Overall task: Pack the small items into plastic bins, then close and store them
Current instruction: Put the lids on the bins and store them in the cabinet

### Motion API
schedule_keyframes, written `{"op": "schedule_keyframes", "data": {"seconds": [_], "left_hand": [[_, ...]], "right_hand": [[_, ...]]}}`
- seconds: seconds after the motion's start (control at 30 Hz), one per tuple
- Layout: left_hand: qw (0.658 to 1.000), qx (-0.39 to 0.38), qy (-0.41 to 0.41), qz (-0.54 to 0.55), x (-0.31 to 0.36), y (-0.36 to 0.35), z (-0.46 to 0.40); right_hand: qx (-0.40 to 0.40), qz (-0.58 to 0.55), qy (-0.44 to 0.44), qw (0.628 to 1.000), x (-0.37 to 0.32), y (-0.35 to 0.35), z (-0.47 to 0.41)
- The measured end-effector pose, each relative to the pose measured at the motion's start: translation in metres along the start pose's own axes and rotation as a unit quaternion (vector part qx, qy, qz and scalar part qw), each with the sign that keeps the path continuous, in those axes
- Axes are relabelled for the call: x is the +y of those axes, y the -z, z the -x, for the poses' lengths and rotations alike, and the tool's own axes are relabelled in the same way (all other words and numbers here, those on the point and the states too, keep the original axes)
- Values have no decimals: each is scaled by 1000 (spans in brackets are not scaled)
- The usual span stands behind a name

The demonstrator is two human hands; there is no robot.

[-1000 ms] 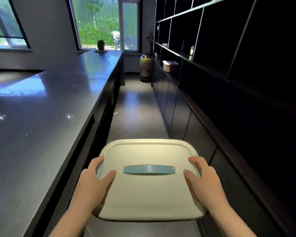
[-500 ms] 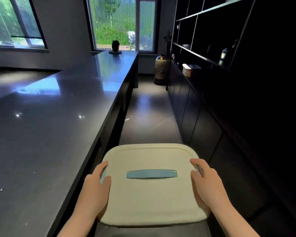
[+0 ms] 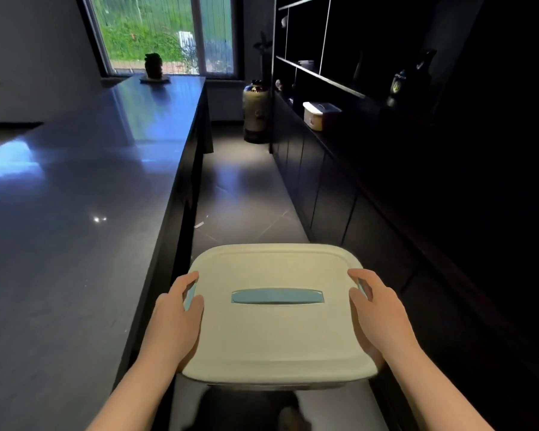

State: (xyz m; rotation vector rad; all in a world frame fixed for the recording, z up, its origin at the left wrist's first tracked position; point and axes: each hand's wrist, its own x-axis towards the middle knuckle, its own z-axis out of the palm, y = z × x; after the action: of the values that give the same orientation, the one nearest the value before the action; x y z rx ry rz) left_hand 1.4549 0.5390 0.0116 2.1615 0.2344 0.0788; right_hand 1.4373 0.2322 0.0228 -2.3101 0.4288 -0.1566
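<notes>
I carry a closed plastic bin (image 3: 274, 334) in front of me, above the aisle floor. Its cream lid has a flat light-blue handle (image 3: 277, 297) in the middle. My left hand (image 3: 175, 318) grips the bin's left edge, thumb on the lid and fingers curled over the side latch. My right hand (image 3: 375, 309) grips the right edge the same way. The bin's contents are hidden under the lid. A second cream bin (image 3: 319, 115) with a lid stands on the dark shelf ledge far ahead on the right.
A long dark glossy counter (image 3: 84, 213) runs along the left. Dark cabinets and open shelves (image 3: 339, 88) line the right, with a dark bottle (image 3: 399, 88) on a shelf. A large jar (image 3: 255, 110) stands on the floor at the aisle's end, under the window.
I have walked forward along the aisle with the bin; the far shelf bin, jar and window have come nearer. My grip on the bin is unchanged.
</notes>
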Motion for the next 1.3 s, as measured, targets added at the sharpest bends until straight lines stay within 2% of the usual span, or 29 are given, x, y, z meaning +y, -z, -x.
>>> {"op": "schedule_keyframes", "data": {"seconds": [0.6,0.93,1.3], "left_hand": [[999,36,2,-5,63,-61,-322],[1000,18,3,-1,59,-72,-545],[999,-18,-36,-8,112,-92,-759]], "right_hand": [[-20,-9,23,999,-80,-64,-336],[-23,-33,5,999,-148,-142,-514],[49,-65,-48,996,-203,-183,-675]]}}
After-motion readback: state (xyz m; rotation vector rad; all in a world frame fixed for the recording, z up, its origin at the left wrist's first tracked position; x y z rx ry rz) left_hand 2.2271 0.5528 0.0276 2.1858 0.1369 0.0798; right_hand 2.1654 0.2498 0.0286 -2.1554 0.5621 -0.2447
